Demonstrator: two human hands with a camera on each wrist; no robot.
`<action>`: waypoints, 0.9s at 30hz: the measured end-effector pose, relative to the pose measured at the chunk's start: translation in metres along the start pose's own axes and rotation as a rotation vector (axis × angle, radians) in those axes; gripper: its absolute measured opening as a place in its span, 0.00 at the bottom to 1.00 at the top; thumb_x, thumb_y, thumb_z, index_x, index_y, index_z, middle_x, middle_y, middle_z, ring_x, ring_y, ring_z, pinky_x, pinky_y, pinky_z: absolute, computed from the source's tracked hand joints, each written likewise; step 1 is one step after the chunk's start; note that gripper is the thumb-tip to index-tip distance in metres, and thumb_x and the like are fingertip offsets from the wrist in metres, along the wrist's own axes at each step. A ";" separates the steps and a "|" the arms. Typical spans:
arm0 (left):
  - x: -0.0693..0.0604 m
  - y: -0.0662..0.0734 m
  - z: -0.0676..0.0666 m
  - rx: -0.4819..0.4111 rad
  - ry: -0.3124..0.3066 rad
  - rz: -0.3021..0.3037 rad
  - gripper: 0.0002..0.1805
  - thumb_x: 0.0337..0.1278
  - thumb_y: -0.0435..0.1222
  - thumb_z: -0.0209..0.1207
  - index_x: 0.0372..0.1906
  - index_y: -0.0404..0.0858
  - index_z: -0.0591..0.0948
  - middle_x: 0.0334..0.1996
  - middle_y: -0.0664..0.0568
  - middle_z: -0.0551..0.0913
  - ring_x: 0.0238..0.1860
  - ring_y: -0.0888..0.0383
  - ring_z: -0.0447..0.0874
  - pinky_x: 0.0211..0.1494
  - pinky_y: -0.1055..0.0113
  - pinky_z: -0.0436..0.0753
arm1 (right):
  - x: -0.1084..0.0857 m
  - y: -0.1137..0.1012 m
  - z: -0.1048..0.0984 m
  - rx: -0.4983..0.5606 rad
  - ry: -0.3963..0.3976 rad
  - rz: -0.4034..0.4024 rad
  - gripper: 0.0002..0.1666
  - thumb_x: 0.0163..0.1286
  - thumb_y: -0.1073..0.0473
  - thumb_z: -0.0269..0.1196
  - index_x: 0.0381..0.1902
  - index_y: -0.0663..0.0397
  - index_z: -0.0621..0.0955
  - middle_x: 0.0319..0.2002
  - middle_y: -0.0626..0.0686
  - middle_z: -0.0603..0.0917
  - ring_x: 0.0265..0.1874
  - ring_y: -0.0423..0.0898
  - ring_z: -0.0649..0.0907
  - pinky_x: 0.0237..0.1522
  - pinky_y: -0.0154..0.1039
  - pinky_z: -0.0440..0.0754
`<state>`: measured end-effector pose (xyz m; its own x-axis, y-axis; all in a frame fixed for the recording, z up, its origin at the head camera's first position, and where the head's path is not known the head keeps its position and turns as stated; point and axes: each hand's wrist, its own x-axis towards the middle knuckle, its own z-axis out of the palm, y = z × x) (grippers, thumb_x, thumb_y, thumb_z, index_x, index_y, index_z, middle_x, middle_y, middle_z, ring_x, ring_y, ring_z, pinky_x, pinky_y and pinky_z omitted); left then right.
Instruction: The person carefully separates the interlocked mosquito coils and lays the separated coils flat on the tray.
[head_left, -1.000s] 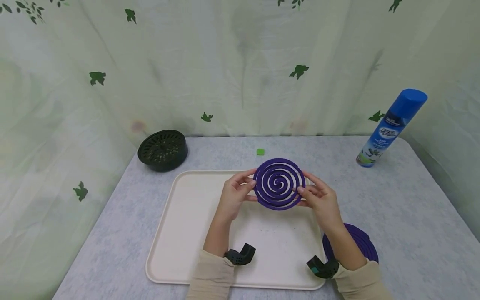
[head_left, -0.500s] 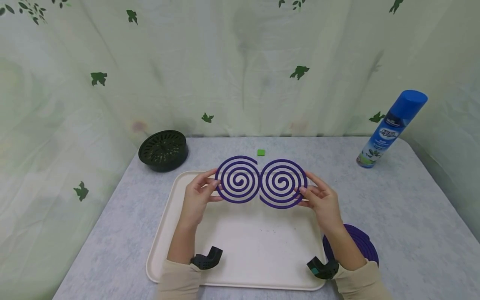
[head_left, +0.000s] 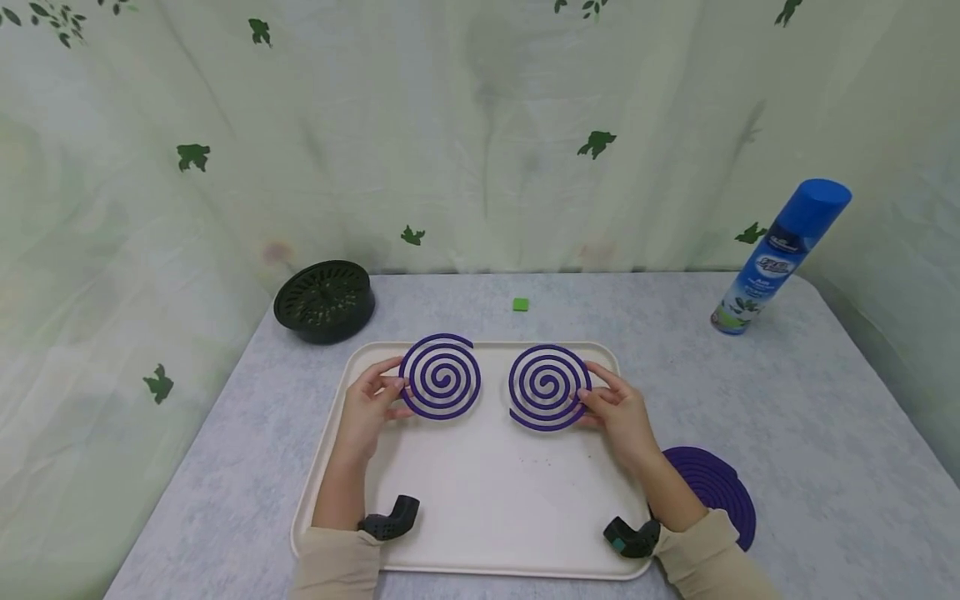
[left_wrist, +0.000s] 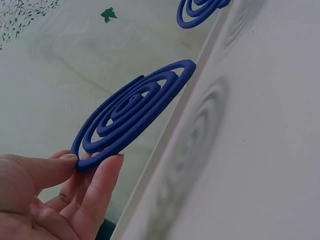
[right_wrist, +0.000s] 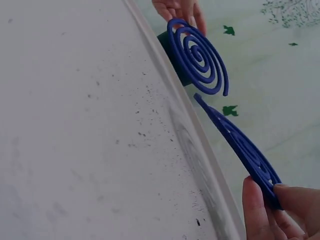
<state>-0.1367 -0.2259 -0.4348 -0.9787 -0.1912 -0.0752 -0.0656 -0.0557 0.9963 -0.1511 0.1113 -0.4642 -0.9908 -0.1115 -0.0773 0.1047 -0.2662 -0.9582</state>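
Two purple spiral coils are held up over the white tray (head_left: 465, 500), apart from each other. The left hand (head_left: 367, 412) pinches the outer edge of the left coil (head_left: 442, 402); in the left wrist view its thumb and fingers grip the coil (left_wrist: 145, 117) at its near end. The right hand (head_left: 618, 417) pinches the right edge of the other coil (head_left: 547, 423), which the right wrist view shows nearly edge-on (right_wrist: 240, 150). Small dark specks lie on the tray below. More purple coil (head_left: 727, 492) lies on the table, partly hidden by the right forearm.
A dark green round container (head_left: 326, 302) with a slotted top stands at the back left. A blue spray can (head_left: 772, 262) is at the back right. Behind the tray lies a small green square (head_left: 521, 305). Patterned curtains surround the table (head_left: 825, 433).
The two coils, first overlapping, have come apart. Moving left, the left hand carried one coil with it; the right hand has shifted slightly left. Both coils are lower than half a second ago.
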 end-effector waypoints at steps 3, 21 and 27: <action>0.002 -0.005 0.000 -0.002 -0.002 -0.030 0.19 0.59 0.24 0.49 0.56 0.35 0.72 0.30 0.48 0.75 0.31 0.58 0.77 0.29 0.56 0.82 | 0.002 0.004 0.001 -0.018 0.008 0.032 0.31 0.61 0.72 0.57 0.63 0.60 0.65 0.23 0.50 0.79 0.26 0.43 0.81 0.29 0.41 0.83; 0.007 -0.017 -0.007 0.196 0.061 -0.105 0.19 0.61 0.25 0.46 0.57 0.30 0.69 0.43 0.41 0.67 0.29 0.62 0.74 0.26 0.70 0.81 | 0.014 0.008 0.001 -0.202 0.115 0.038 0.27 0.61 0.70 0.59 0.59 0.63 0.69 0.38 0.57 0.74 0.30 0.37 0.80 0.34 0.33 0.81; 0.007 -0.019 -0.009 0.329 0.106 -0.101 0.18 0.62 0.30 0.49 0.57 0.33 0.70 0.44 0.43 0.70 0.39 0.58 0.73 0.22 0.72 0.78 | 0.013 0.007 0.000 -0.510 0.132 -0.003 0.27 0.59 0.64 0.62 0.56 0.67 0.71 0.45 0.63 0.77 0.40 0.45 0.79 0.38 0.29 0.79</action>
<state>-0.1403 -0.2347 -0.4544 -0.9395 -0.3028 -0.1602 -0.2366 0.2356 0.9426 -0.1630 0.1082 -0.4723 -0.9969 0.0191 -0.0767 0.0790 0.2369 -0.9683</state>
